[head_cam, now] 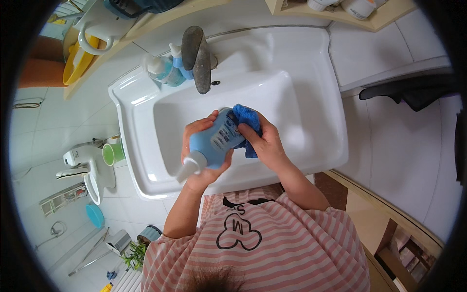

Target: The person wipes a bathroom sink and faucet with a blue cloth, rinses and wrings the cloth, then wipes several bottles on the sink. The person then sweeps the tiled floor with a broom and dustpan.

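A light-blue plastic pump bottle [215,140] lies tilted over the white ceramic washbasin [233,180], its white pump pointing to the lower left. Around its pump end and sides my left hand [208,171] is closed, fingers on the far side and thumb on the near one. My right hand [268,144] holds a blue terry cloth [246,116] against the bottle's base end, the thumb lying near the label. The palm side of each hand is mostly hidden.
Behind the basin stand a stone-like faucet [199,58], a clear-teal pump bottle [168,73] and a blue pump bottle [185,72]. A wooden shelf [160,23] carries a white mug [105,25]. Another shelf [379,22] holds white containers. A toilet [96,175] stands at the left.
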The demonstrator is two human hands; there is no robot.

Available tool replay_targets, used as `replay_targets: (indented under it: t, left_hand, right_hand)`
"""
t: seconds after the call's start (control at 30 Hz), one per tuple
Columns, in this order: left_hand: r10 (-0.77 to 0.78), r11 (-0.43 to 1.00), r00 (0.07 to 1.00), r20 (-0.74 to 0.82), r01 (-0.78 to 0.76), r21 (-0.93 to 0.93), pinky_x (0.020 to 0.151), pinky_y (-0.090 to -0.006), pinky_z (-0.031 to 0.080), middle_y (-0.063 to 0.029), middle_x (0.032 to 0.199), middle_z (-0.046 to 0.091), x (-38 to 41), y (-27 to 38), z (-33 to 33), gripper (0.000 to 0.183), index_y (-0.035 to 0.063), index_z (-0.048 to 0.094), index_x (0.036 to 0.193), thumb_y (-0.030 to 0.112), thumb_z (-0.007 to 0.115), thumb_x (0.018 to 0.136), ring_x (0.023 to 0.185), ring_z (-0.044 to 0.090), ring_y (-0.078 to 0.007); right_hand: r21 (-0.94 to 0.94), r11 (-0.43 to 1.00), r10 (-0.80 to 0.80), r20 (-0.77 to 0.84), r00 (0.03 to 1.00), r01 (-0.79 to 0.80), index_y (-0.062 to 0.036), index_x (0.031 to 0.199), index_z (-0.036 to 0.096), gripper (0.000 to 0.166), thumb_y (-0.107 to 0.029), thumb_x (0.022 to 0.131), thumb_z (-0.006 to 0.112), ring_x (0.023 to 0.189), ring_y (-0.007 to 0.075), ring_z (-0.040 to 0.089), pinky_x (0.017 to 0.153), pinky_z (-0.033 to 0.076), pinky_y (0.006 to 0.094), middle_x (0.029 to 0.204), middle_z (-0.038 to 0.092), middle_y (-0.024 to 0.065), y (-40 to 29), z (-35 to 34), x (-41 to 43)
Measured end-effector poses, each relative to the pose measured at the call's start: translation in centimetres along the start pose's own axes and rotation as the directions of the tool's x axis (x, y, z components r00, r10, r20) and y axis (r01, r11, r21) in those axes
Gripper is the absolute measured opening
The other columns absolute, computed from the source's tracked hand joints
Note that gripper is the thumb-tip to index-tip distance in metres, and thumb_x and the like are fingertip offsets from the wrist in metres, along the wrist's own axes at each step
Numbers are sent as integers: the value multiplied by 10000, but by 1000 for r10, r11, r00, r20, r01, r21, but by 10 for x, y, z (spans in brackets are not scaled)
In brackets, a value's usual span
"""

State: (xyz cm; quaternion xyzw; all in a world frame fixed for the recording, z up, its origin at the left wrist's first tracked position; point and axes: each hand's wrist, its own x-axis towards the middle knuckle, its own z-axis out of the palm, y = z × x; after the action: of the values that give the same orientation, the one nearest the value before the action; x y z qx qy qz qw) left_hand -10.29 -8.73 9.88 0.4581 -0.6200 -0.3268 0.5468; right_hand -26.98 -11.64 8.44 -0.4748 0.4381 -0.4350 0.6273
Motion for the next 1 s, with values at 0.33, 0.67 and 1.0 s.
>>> replay_targets:
  t: [0.33, 0.67, 1.0]
  left_hand:
    - [-336, 942, 931, -144, 330, -69, 917, -375, 493, -175, 1169, 586, -13, -9, 4, 583, -9, 499, 1133, 58, 783, 628, 1102, 597, -258]
    - [-444, 891, 893, -69, 432, -142, 889, -379, 505, -169, 1164, 601, -36, -18, 6, 614, -21, 504, 1159, 95, 800, 634, 1070, 605, -243]
    - [-586, 809, 793, -167, 558, -184, 954, -427, 491, -207, 1192, 588, -36, -20, -4, 592, -47, 501, 1185, 9, 732, 643, 1155, 570, -294]
  right_hand:
    - [-716, 613, -553, -87, 829, 334, -79, 1284, 509, 470, -120, 846, 673, 1160, 325, 538, 916, 458, 399, 1258, 526, 205, -7, -46, 65]
    - [-973, -114, -499, 229, 836, 199, -7, 1327, 457, 566, -167, 821, 655, 1297, 335, 402, 1139, 207, 484, 1370, 442, 184, 88, -91, 192]
    - [-732, 405, -512, 314, 799, 548, -8, 1136, 535, 347, -144, 831, 630, 1107, 353, 525, 959, 432, 424, 1188, 539, 161, 102, -14, 198]
